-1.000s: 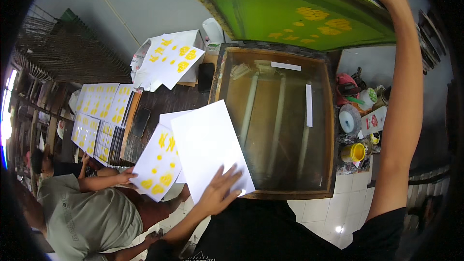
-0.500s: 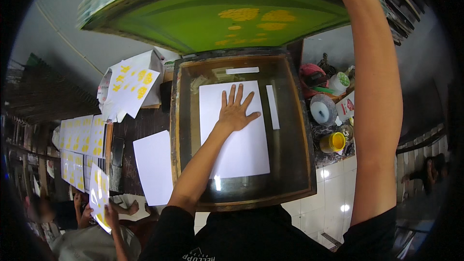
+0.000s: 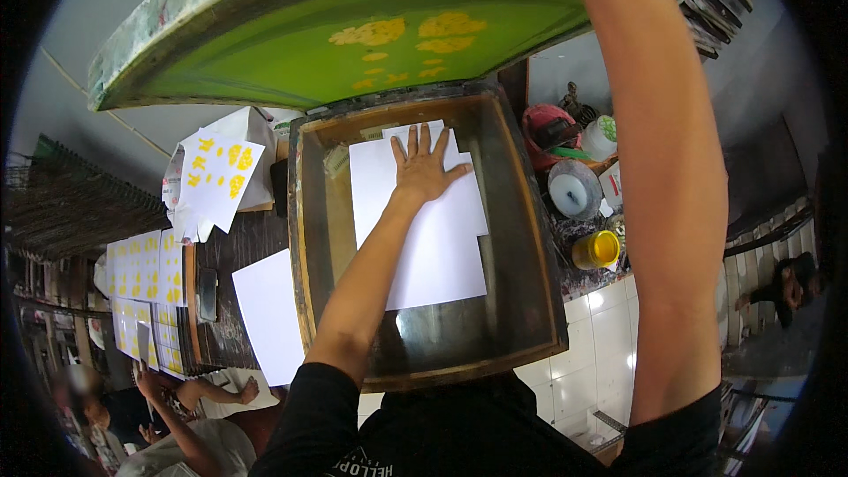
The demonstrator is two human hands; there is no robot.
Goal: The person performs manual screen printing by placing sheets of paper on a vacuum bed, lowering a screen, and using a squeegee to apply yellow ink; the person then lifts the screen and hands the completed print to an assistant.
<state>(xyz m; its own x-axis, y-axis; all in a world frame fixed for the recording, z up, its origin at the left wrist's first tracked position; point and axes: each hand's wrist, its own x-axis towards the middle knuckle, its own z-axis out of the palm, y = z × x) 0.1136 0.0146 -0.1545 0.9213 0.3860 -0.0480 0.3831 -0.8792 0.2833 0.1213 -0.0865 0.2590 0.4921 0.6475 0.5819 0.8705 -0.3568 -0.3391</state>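
Note:
My left hand [image 3: 424, 175] lies flat with fingers spread on a white sheet of paper [image 3: 437, 261]. The sheet rests on a glass panel [image 3: 512, 309] set in a dark wooden frame. Two white strips [image 3: 480, 203] meet the sheet at its far and right sides. Tilted up beyond the glass is a green printing screen [image 3: 265, 66] with yellow blotch shapes on its mesh. My right arm [image 3: 662, 168] reaches up past the screen's right end; the hand itself is beyond the picture's upper edge.
Left of the frame are a blank sheet [image 3: 269, 314], a phone [image 3: 208, 293], a yellow-printed sheet [image 3: 216, 203] and rows of printed sheets [image 3: 141, 265]. On the right stand an open yellow jar [image 3: 597, 249] and a round tub [image 3: 572, 190]. Another person [image 3: 177, 424] sits lower left.
My left hand has slid the sheet away from me and right, up against the white strips. The view has shifted somewhat. The other person's printed sheet has moved out of their raised hands.

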